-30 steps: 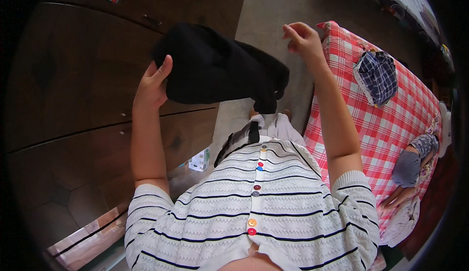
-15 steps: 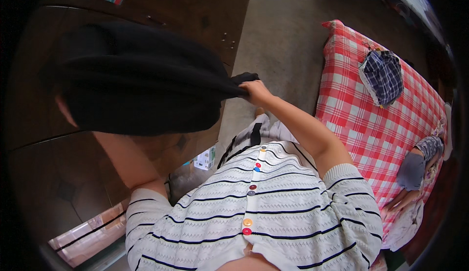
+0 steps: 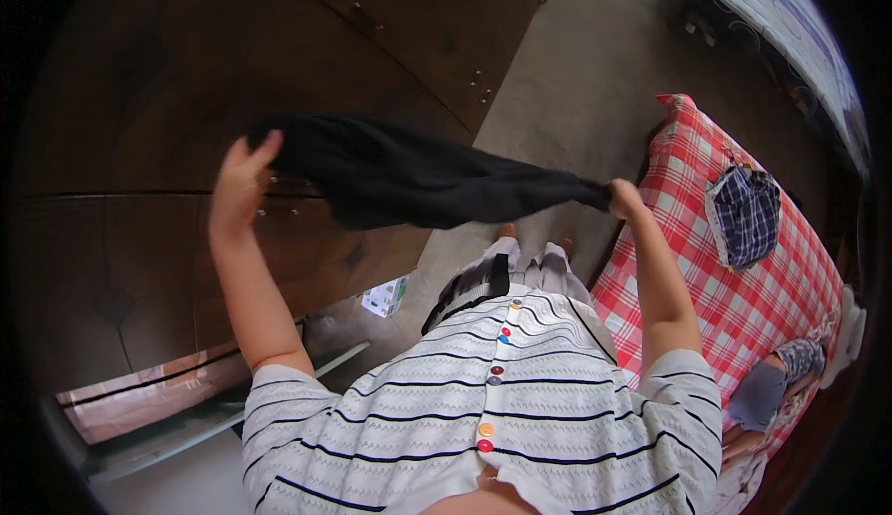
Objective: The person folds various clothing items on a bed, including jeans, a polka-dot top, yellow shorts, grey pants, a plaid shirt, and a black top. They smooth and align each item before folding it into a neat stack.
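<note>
A black garment (image 3: 418, 176) hangs stretched in the air between my two hands, in front of my body. My left hand (image 3: 243, 181) grips its left end, thumb against the cloth. Out to the right, my right hand (image 3: 626, 197) is closed round the narrow twisted other end, close to the near-left edge of the bed. The cloth sags a little in the middle and is slightly blurred. What kind of garment it is cannot be made out.
Dark brown cabinets (image 3: 139, 143) stand along the left. A red-and-white checked bed cover (image 3: 669, 273) lies to the right, with folded dark plaid clothing (image 3: 746, 216) on it. A person (image 3: 771, 390) lies at its near right part. A small white box (image 3: 384, 297) sits low by the cabinets.
The garment went from a bulky bunch at the left to a long strip stretched across. My right hand moved right, and my left hand came into view from behind the cloth.
</note>
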A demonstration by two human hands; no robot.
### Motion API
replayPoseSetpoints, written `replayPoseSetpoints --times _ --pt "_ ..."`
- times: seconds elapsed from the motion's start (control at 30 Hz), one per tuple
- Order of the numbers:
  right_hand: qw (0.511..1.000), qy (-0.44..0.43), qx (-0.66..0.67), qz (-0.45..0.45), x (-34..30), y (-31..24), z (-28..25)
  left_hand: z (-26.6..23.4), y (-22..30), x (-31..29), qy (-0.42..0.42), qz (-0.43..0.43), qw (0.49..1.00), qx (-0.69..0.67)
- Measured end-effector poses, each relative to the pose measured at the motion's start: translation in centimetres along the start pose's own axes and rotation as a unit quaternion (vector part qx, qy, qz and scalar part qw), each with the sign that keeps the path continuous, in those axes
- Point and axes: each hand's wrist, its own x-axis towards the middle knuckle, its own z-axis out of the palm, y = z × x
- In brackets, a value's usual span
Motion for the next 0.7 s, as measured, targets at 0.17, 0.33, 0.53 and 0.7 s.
replayPoseSetpoints --times 0.17,0.33,0.53,0.7 --pt "0.917 0.068 0.203 -0.336 1.3 -8.4 -3.4 6.2 1.0 0.0 -0.361 0.134 0.923 0.014" --pt "0.741 0.080 0.493 -0.449 -6.3 -25.1 -15.4 10.9 3.6 -1.7 -0.444 0.289 0.829 0.179" --pt "0.792 -0.095 0.427 -0.427 -8.7 -26.6 -15.0 8.5 5.6 -1.2 -0.441 0.333 0.820 0.147" --pt "0.887 0.153 -0.011 -0.436 -6.4 -19.1 -12.9 4.1 4.8 0.4 -0.436 0.340 0.833 0.034"
